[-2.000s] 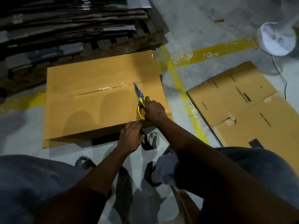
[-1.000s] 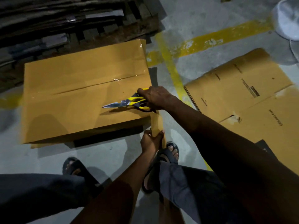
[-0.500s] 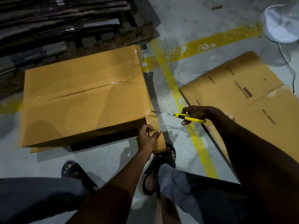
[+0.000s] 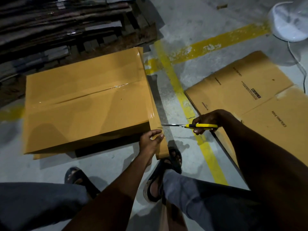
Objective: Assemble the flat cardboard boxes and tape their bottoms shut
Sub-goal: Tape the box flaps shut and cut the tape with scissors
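An assembled brown cardboard box [image 4: 86, 107] stands on the floor with its taped bottom seam facing up. A strip of brown tape [image 4: 160, 144] runs down from the box's near right corner. My left hand [image 4: 150, 141] pinches that strip just below the corner and holds it taut. My right hand [image 4: 205, 120] grips yellow-handled scissors [image 4: 188, 125] to the right of the box. Their blade tips touch the tape right above my left fingers.
Flat cardboard boxes [image 4: 253, 104] lie on the floor at the right. A dark pallet with stacked flat cardboard [image 4: 66, 25] sits behind the box. A white fan [image 4: 290, 20] stands at the top right, its cord trailing down. Yellow floor lines [image 4: 181, 99] cross beside the box. My sandalled feet [image 4: 160, 177] are below.
My right hand swung the scissors off the box top to its right side and brought the blades to the tape. My left hand pulled the tape strip down at the corner.
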{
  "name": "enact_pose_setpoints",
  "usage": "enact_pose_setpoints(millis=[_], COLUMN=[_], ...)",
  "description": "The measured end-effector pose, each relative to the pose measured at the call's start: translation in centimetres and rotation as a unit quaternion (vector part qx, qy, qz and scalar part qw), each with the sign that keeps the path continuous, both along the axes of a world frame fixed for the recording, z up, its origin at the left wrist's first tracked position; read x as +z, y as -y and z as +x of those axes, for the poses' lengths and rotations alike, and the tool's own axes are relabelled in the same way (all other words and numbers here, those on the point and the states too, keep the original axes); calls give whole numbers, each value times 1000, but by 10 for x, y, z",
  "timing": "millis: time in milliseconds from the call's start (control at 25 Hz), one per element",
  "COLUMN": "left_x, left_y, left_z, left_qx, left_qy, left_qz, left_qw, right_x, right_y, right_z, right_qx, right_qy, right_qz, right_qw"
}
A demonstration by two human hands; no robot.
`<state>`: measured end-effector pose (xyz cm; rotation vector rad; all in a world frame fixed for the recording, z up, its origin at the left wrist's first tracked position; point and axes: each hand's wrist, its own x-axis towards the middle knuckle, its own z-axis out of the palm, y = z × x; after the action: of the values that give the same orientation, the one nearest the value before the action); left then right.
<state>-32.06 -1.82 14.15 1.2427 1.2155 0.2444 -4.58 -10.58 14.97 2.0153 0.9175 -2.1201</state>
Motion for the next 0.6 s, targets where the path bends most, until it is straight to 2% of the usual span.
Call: enact_pose_setpoints(millis=[360, 600], left_x=[-2, -1], left_y=[-2, -4], left_z=[-4, -5], left_qx=[2, 1], left_qy=[23, 17], left_qz=[-27, -52], left_qw=[999, 998], right_x=[-5, 3], right_y=[-19, -25], right_z=[-10, -14], right_qx=[50, 44], right_qy=[27, 14], right_qz=[-7, 5], right_qw=[998, 999])
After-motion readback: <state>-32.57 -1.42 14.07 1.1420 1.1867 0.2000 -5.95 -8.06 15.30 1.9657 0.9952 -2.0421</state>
